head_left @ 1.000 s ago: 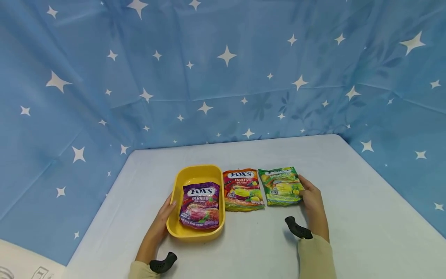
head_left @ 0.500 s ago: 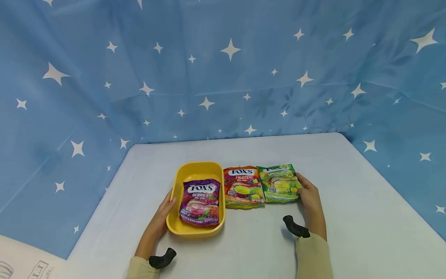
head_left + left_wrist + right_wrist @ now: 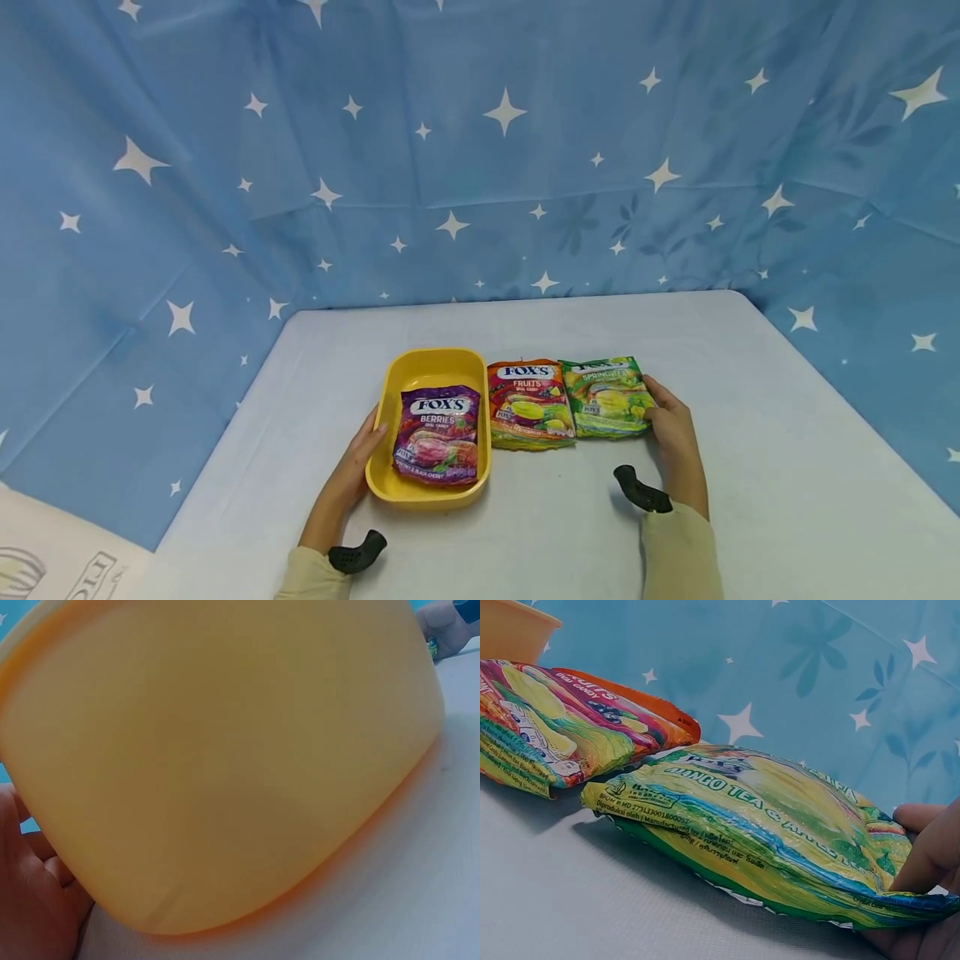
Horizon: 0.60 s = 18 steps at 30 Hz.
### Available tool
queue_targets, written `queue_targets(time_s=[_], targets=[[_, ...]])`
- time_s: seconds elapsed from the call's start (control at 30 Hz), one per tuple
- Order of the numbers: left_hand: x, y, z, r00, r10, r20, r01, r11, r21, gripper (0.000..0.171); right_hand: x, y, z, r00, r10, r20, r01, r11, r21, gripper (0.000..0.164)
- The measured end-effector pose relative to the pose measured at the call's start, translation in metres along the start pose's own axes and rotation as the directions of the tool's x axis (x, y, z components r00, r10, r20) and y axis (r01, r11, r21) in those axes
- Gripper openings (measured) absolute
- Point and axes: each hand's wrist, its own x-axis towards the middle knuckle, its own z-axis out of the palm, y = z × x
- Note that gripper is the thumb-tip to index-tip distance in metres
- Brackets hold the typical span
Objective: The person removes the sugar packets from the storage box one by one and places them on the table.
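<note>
My left hand (image 3: 358, 462) holds the left side of a yellow plastic tub (image 3: 387, 483), its thumb at the rim. In the left wrist view the tub's outer wall (image 3: 225, 765) fills most of the picture, with curled fingers (image 3: 52, 870) beside it. Inside the tub lies a purple berries candy bag (image 3: 437, 437). My right hand (image 3: 673, 425) pinches the right edge of a green spring tea candy bag (image 3: 606, 400). In the right wrist view the thumb is above that bag's edge and other fingers are beneath it.
Between the tub and the green bag lies a red fruits candy bag (image 3: 528, 408), close against both. All stand on a white-covered table (image 3: 562, 533). A blue starry curtain (image 3: 480, 150) hangs behind it. Printed pale material (image 3: 60, 550) shows at the lower left.
The right hand has moved the green bag slightly left, up to the red bag's edge. The left hand keeps its hold on the tub. The head view has shifted a little.
</note>
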Motion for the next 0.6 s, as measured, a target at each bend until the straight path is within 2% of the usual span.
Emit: queue_targets(time_s=[0.37,0.6], targets=[[-0.0060,-0.0019,-0.0006,1.000,0.011,-0.004,-0.011,1.000,0.017,0.062,0.0014,0.0022,0.0031,1.000,-0.003,0.019,0.003,1.000,-0.021,0.069],[-0.0025,-0.0002,-0.0009,1.000,0.020,-0.002,-0.020,1.000,0.017,0.063,0.0013,-0.0010,0.0026,1.000,-0.001,0.009,0.001,1.000,-0.016,0.068]])
